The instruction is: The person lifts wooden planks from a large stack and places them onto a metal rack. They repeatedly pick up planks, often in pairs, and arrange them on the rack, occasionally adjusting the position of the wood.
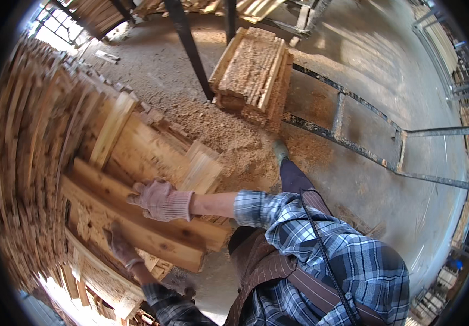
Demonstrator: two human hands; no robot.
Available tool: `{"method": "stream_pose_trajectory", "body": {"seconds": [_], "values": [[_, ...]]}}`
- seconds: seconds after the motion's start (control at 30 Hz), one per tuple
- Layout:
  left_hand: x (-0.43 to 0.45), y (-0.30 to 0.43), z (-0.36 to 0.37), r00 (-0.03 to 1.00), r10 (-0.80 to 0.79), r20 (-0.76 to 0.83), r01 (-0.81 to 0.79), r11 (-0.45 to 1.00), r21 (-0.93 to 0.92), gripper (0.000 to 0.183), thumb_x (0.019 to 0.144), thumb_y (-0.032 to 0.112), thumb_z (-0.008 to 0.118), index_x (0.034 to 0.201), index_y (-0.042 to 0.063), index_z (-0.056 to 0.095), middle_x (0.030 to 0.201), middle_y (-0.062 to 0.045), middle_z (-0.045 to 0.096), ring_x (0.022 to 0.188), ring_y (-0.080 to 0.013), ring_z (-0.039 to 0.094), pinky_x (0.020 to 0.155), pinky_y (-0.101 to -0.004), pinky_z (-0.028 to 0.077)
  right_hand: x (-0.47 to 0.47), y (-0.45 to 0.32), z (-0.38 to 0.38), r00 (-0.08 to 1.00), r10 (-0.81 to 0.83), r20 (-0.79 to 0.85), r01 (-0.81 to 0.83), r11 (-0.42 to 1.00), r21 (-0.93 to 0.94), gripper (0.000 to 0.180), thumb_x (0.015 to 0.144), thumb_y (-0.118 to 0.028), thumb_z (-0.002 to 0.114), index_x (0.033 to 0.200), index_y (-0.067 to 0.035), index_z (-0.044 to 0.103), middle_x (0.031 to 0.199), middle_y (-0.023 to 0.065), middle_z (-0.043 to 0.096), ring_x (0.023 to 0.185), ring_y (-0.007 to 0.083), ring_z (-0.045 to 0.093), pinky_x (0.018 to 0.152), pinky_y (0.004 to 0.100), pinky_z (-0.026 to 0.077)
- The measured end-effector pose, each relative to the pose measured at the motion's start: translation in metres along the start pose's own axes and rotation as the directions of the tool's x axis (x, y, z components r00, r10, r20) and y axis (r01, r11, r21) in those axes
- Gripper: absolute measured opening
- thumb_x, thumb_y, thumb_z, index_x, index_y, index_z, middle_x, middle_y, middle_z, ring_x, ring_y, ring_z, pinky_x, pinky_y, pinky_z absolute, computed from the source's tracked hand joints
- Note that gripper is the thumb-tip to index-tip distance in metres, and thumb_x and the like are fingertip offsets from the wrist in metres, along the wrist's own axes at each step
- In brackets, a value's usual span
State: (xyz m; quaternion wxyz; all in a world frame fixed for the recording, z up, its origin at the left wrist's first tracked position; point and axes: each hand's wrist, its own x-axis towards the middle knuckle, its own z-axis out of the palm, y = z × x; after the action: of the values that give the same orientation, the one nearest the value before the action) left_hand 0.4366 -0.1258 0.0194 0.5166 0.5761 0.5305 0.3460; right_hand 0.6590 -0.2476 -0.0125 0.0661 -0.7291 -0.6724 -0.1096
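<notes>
Two long wooden boards lie side by side before me, slanting across a pile of planks. My right hand [163, 199], in a pink knitted glove, grips the upper board [206, 232] from above, its fingers spread over the edge. Along the near edge of the lower board [165, 244] is my left hand [123, 246], also gloved; its thumb side presses the wood and its fingertips are partly hidden. Beneath and beyond the boards are wide planks [144, 142], with a paler batten [112, 130] lying across them.
A tall stack of planks [26, 163] rises at the left. Sawdust [234, 146] covers the floor near my foot [280, 150]. A bundle of rough boards [254, 69] rests on a low black metal frame [340, 138], beside a dark post [189, 49]. Loose offcuts [108, 293] lie at the lower left.
</notes>
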Motion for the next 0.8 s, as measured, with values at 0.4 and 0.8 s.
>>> {"method": "stream_pose_trajectory", "body": {"seconds": [0.4,0.8], "values": [[0.009,0.128,0.525,0.749,0.243,0.616,-0.397,0.909,0.124,0.072,0.087,0.034,0.065,0.143,0.001,0.034,0.146,-0.019,0.036,0.128,-0.0277,0.043,0.106,-0.0362,0.036,-0.300,0.386,0.237,0.057,0.688,0.723,-0.553,-0.581,0.597,0.064,0.093,-0.020,0.061,0.146,-0.006,0.030,0.102,0.0148,0.068,0.085,0.0179,0.066,0.069,0.0224,0.052],[0.025,-0.201,0.718,0.921,-0.364,0.138,0.284,0.871,0.401,0.079,0.092,0.043,0.049,0.150,0.009,0.010,0.152,-0.016,0.026,0.134,-0.0296,0.036,0.108,-0.0494,0.034,-0.242,0.470,0.336,0.128,0.521,0.844,-0.964,-0.133,0.228,0.089,0.087,-0.063,0.050,0.140,0.007,0.032,0.063,0.0073,0.059,0.037,0.0088,0.034,0.029,0.0282,0.031]]}}
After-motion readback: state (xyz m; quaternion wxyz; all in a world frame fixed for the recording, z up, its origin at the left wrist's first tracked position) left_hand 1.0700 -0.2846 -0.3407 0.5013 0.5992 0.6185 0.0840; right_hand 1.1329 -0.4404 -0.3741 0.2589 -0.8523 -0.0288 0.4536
